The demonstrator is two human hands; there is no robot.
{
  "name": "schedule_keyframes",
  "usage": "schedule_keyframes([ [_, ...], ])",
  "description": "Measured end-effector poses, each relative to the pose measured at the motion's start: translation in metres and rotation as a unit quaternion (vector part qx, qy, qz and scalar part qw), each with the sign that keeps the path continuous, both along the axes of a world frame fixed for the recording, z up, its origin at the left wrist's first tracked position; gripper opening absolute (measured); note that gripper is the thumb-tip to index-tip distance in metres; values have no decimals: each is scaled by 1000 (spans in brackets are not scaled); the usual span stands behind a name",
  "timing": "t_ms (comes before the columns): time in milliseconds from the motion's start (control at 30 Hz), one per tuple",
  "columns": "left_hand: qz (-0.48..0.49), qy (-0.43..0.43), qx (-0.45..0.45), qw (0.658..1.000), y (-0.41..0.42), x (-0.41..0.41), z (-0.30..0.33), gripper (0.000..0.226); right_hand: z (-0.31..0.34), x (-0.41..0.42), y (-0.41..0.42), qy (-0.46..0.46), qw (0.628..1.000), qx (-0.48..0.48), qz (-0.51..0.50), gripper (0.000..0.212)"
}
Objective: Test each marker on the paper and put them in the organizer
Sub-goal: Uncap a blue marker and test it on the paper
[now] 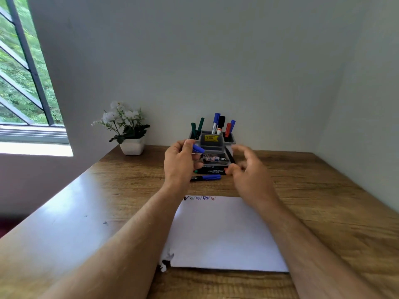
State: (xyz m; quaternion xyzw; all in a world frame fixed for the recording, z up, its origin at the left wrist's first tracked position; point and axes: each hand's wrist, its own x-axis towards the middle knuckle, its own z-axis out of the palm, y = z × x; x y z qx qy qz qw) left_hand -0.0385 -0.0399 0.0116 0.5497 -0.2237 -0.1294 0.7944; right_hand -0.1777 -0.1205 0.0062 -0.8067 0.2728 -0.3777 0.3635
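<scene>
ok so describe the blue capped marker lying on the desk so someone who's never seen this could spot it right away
Start at the grey organizer standing against the back wall of the wooden desk. A few markers lie in a row on the desk just in front of it, between the two hands. The blue-capped marker is the one closest to the white paper, with a black barrel and its blue cap pointing right.

The organizer [212,143] stands at the far edge of the tabletop [313,190], against the wall, with markers [218,124] upright in it and a potted plant [127,128] to its left. More markers [208,177] lie just before it, and the paper [224,231] lies nearer, between the forearms.
</scene>
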Motion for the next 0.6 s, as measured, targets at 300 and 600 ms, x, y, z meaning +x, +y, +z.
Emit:
schedule_keyframes([
  [300, 22, -45, 59, 997, -3, -6, -19, 19, 16, -12, 16, -76, 971, 182, 135, 31],
  [600, 18, -90, 116, 989, -8, -11, -29, 15, -12, -12, 17, -47, 981, 157, 106, 21],
])
